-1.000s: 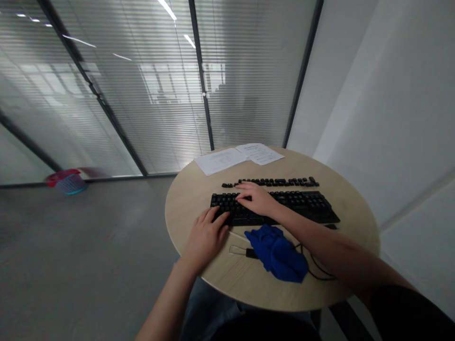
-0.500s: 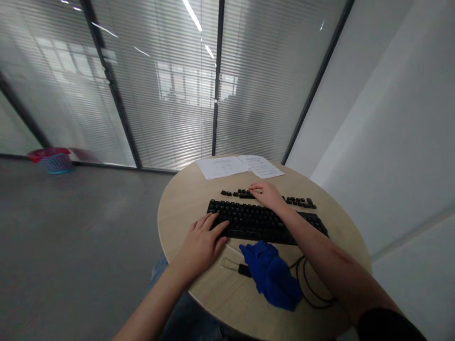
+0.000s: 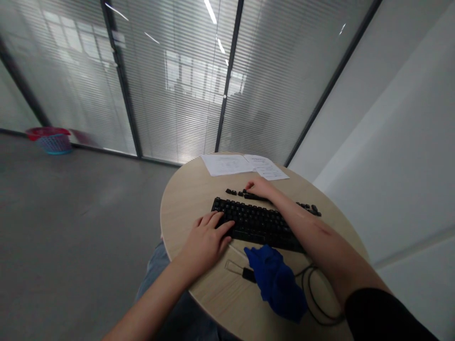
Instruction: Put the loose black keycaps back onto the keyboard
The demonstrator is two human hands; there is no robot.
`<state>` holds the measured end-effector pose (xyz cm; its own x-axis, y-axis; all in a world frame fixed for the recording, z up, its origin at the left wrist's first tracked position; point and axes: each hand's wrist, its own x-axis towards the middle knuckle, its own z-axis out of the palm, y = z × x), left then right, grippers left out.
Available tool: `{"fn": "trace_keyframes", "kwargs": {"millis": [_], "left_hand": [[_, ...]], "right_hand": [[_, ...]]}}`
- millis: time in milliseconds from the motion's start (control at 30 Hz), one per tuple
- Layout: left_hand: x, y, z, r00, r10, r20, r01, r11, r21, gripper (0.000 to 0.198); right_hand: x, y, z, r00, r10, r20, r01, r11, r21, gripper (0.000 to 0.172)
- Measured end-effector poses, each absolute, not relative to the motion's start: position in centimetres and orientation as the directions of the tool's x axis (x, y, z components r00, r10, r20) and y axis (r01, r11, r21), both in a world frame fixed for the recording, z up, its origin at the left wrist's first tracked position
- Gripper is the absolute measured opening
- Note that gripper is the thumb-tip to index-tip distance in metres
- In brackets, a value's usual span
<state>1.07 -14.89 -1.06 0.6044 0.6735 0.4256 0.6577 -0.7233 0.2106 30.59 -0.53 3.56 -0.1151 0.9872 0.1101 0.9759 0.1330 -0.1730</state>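
Note:
A black keyboard [image 3: 261, 223] lies on a round wooden table [image 3: 185, 203]. My left hand [image 3: 208, 239] rests on the keyboard's near left corner with its fingers loosely spread, holding nothing. My right hand [image 3: 261, 188] reaches past the keyboard to a row of loose black keycaps [image 3: 239, 192], its fingers curled down onto them; whether it grips one is hidden. More loose keycaps [image 3: 311, 208] lie to the right of my forearm.
A crumpled blue cloth [image 3: 277, 279] lies near the table's front edge, beside a wire keycap puller [image 3: 238, 268] and a coiled black cable [image 3: 314, 296]. Two paper sheets [image 3: 245, 165] lie at the far edge. A basket [image 3: 53, 140] stands on the floor by the glass wall.
My right hand left the keyboard's keys and moved forward and left to the row of loose keycaps. My left hand stayed at the keyboard's corner. The view tilted.

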Motion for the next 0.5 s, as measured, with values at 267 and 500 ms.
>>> {"fn": "trace_keyframes", "kwargs": {"millis": [267, 500], "left_hand": [[1.1, -15.0, -1.5, 0.581, 0.658, 0.479, 0.634, -0.735, 0.241, 0.033], [0.8, -15.2, -1.2, 0.600, 0.649, 0.468, 0.618, -0.747, 0.244, 0.035]], "right_hand": [[30.0, -0.5, 3.2, -0.143, 0.982, 0.120, 0.972, 0.162, -0.170, 0.011], [29.1, -1.3, 3.5, -0.120, 0.971, 0.205, 0.972, 0.157, -0.173, 0.012]]}}
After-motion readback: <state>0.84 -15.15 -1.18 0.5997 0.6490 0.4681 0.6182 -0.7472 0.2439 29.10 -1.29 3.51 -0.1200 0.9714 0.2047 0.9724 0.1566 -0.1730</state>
